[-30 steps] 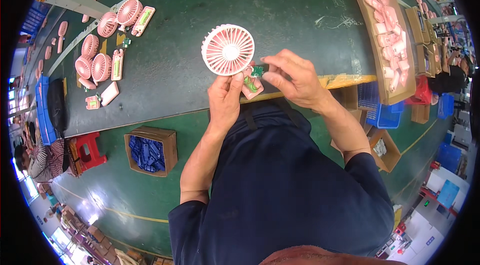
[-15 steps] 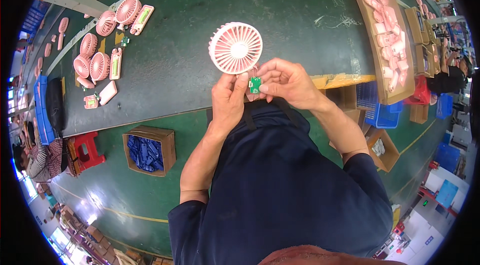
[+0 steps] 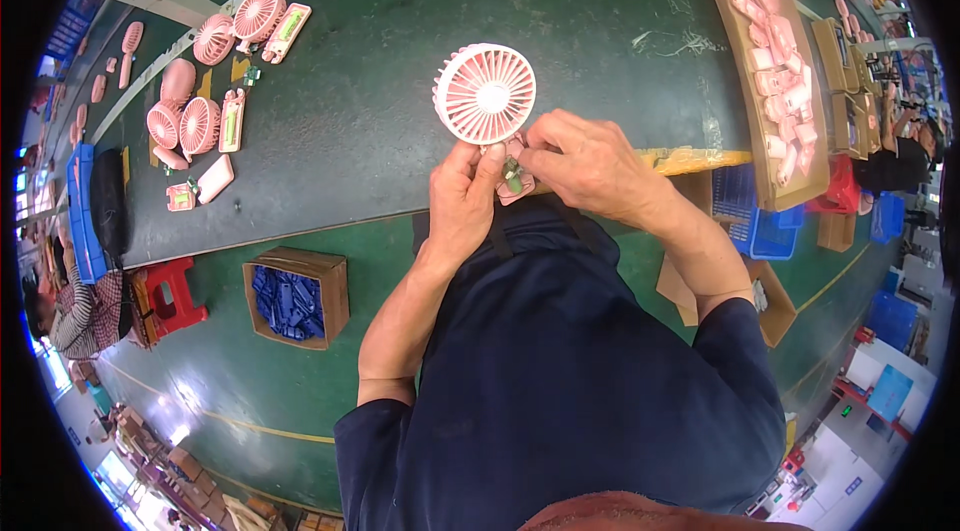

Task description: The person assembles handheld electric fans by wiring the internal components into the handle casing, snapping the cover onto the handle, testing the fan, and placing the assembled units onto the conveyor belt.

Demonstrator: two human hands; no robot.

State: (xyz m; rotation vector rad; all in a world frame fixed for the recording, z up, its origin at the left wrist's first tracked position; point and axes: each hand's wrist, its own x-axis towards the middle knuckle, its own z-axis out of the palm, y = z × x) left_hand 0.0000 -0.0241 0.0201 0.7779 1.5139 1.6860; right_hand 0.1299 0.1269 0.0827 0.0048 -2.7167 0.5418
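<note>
My left hand is wrapped round the handle of a pink handheld fan, just below its round grille. The grille faces up above the bench's near edge. Beneath it, the open handle shell shows between my hands. A small green circuit board sits tilted over this shell. My right hand is closed in a pinch at the board's upper right edge; its fingertips partly hide the contact.
Several pink fans and open handle shells lie on the left of the dark green bench. A cardboard tray of pink parts stands at the right. Below is a carton of blue pieces; blue crates stand lower right.
The fan has shifted slightly right. The circuit board, earlier held flat toward me, is now tilted over the handle shell. My right hand has turned, with its knuckles higher.
</note>
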